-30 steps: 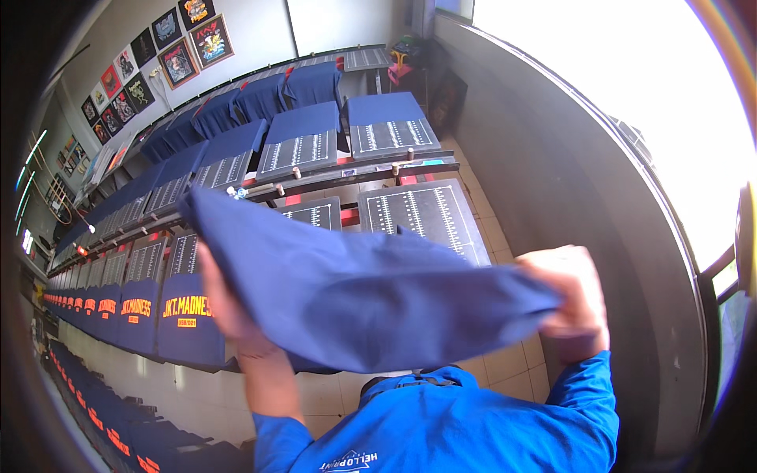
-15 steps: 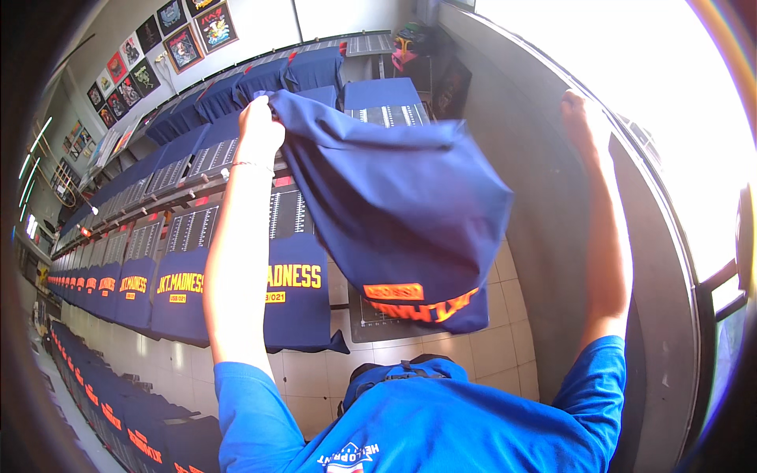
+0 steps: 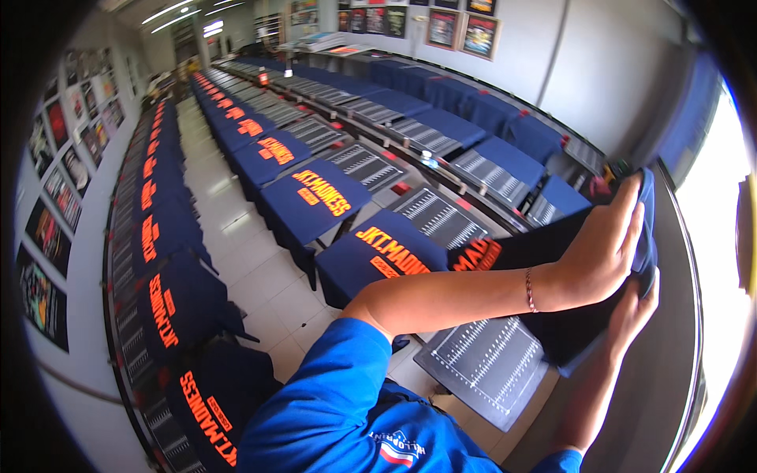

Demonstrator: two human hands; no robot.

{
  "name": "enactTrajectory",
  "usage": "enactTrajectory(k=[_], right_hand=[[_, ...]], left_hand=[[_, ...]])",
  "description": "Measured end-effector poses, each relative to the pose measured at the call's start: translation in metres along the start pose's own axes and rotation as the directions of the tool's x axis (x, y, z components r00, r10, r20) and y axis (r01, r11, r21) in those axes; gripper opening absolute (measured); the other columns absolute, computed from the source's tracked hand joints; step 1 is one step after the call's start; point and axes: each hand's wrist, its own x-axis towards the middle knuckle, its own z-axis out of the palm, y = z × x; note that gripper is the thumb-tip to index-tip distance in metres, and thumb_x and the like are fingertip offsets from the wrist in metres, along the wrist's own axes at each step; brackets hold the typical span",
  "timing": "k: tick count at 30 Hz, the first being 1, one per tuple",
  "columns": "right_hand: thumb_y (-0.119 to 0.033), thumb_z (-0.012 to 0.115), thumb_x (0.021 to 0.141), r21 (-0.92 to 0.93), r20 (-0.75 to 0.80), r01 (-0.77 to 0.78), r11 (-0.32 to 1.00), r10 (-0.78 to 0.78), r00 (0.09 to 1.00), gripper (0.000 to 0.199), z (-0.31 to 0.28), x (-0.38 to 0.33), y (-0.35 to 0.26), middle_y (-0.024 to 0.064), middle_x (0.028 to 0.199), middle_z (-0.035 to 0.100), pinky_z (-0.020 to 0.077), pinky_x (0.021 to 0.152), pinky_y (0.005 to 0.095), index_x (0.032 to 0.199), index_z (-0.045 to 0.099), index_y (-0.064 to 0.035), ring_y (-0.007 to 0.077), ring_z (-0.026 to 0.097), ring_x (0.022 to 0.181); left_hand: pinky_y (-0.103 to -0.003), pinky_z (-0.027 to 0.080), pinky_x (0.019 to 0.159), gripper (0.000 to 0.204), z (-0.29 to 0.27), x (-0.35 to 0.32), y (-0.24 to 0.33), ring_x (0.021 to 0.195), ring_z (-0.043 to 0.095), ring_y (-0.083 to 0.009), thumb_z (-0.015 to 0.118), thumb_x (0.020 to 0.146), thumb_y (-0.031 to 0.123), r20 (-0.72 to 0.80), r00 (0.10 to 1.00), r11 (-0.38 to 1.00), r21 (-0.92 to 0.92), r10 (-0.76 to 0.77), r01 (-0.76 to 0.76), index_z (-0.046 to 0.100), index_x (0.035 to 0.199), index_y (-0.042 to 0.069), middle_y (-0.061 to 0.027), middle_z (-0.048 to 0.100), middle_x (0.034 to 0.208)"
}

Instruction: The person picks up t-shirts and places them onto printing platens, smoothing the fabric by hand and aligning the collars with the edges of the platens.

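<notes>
At the right, a navy T-shirt with orange lettering hangs raised between my hands, dark against the window light. My left hand, with a braided bracelet at its wrist, grips the shirt's upper edge. Just below it, my right hand holds the same fabric, its fingers partly hidden by the cloth. Under the shirt and my left forearm lies a bare black printing board with white ruler marks. Beside it, another navy shirt with orange print is spread on its board.
Rows of boards with navy printed shirts run into the distance. A second row of shirts lines the left side, with a tiled floor aisle between. A grey wall and bright window stand close at my right. A small bottle stands on the far rail.
The view has swung left. My left hand has carried the shirt across to my right hand, which was apart from it and now grips it too.
</notes>
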Motion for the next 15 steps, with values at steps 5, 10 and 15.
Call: enactTrajectory(k=[5, 10, 15], right_hand=[[-0.004, 0.054, 0.094, -0.666, 0.189, 0.238, 0.707, -0.148, 0.971, 0.029, -0.004, 0.003, 0.013, 0.0183, 0.105, 0.069, 0.0521, 0.086, 0.0417, 0.121, 0.062, -0.0029, 0.034, 0.067, 0.093], [-0.007, 0.057, 0.092, -0.908, 0.177, 0.147, 0.393, 0.04, 0.983, 0.037, -0.062, 0.031, 0.109, 0.0188, 0.117, 0.068, 0.0523, 0.092, 0.0468, 0.129, 0.059, -0.0074, 0.0358, 0.064, 0.111], [-0.015, 0.056, 0.095, -0.96, 0.191, 0.171, 0.223, 0.071, 0.979, 0.035, -0.068, 0.083, 0.162, 0.0133, 0.117, 0.069, 0.0542, 0.09, 0.0467, 0.129, 0.059, -0.0121, 0.0328, 0.067, 0.107]], left_hand=[[-0.036, 0.044, 0.066, 0.036, -0.059, 0.021, 0.012, 0.067, 0.055, -0.021, 0.039, 0.107, 0.01, -0.216, 0.974, 0.992, 0.119, 0.063, -0.038, 0.04, 0.139, -0.007, -0.0167, 0.057, 0.08], [-0.038, 0.044, 0.073, 0.016, -0.105, 0.054, -0.048, 0.072, 0.051, -0.0249, 0.039, 0.105, 0.01, -0.352, 0.92, 0.953, 0.295, 0.173, -0.067, 0.051, 0.109, 0.001, -0.0129, 0.056, 0.085], [-0.044, 0.051, 0.08, 0.018, -0.13, 0.054, -0.186, 0.087, 0.065, -0.0355, 0.046, 0.095, 0.009, -0.323, 0.929, 0.856, 0.414, -0.179, 0.309, 0.061, 0.089, 0.001, -0.0207, 0.065, 0.087]])
